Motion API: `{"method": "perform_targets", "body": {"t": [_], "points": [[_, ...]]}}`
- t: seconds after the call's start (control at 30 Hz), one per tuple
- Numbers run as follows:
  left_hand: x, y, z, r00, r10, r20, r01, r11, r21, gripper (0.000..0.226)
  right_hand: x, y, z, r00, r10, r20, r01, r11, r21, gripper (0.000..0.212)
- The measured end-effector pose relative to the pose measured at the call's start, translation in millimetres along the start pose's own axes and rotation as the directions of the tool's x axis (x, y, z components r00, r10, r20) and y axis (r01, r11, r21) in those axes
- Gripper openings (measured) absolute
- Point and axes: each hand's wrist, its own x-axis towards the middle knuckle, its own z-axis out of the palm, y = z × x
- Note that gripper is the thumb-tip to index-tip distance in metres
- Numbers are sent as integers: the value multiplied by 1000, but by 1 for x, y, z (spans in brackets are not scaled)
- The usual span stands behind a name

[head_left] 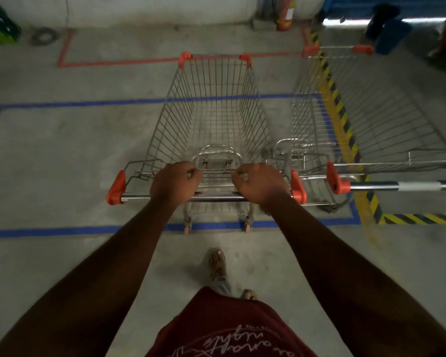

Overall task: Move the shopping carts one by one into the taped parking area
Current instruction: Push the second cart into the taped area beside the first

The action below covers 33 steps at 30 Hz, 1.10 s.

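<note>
Grasping the handle (216, 197), both hands, left hand (174, 181) and right hand (259, 182), park the centre cart (211, 112) inside the blue tape (62, 231), beside a parked cart (358, 119) at right.

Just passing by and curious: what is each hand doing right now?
Left hand: fingers curled round the cart handle, gripping it.
Right hand: gripping the same cart handle.
</note>
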Motion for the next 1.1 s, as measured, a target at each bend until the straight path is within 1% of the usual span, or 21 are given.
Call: {"method": "perform_targets", "body": {"t": [0.1, 0.2, 0.27, 0.33, 0.4, 0.47, 0.57, 0.67, 0.73, 0.77, 0.83, 0.9, 0.93, 1.0, 1.03, 1.1], "points": [[19, 2, 2, 1000, 10, 13, -10, 999, -31, 26, 20, 8, -10, 998, 17, 68, -24, 993, 113, 44], [31, 7, 5, 999, 33, 12, -33, 998, -51, 22, 31, 19, -16, 998, 17, 62, -32, 966, 258, 26], [36, 10, 9, 998, 56, 17, -55, 997, -53, 21, 33, 24, -18, 1000, -1, 18, -4, 963, 269, 25], [41, 16, 11, 996, 81, 20, -80, 995, -50, 21, 35, 27, -19, 1000, -10, -17, 14, 973, 229, 31], [46, 18, 13, 994, 105, 0, -105, 993, -49, 20, 40, 30, -21, 998, -34, -53, 44, 978, 203, 27], [52, 19, 16, 991, 134, -14, -134, 989, -57, 19, 44, 33, -23, 993, -53, -103, 74, 975, 212, 21], [61, 23, 21, 971, 235, -51, -238, 970, -58, 21, 45, 43, -25, 975, -39, -220, 109, 943, 314, 21], [66, 32, 28, 933, 347, -96, -348, 938, 6, 27, 30, 58, -33, 924, 24, -383, 136, 913, 386, 17], [67, 43, 34, 921, 375, -109, -377, 926, 1, 30, 16, 73, -41, 890, 54, -452, 150, 903, 403, 17], [67, 50, 37, 917, 387, -98, -391, 920, -18, 33, 10, 80, -46, 884, 56, -465, 152, 905, 397, 17], [63, 76, 45, 888, 456, -58, -460, 883, -96, 35, 3, 98, -59, 871, 35, -489, 163, 920, 356, 18], [56, 112, 55, 833, 553, -3, -543, 817, -193, 33, -2, 116, -75, 842, 14, -539, 188, 930, 317, 19], [53, 133, 61, 812, 583, 39, -561, 797, -222, 35, -6, 128, -82, 829, 21, -558, 185, 932, 310, 21], [50, 171, 76, 798, 581, 157, -544, 808, -226, 47, -17, 153, -94, 822, 67, -566, 133, 943, 305, 29], [50, 184, 85, 797, 566, 210, -532, 823, -198, 52, -25, 169, -97, 828, 96, -552, 87, 951, 296, 34], [49, 199, 104, 787, 565, 247, -549, 824, -138, 56, -42, 210, -98, 864, 118, -490, 15, 966, 258, 41]]}}
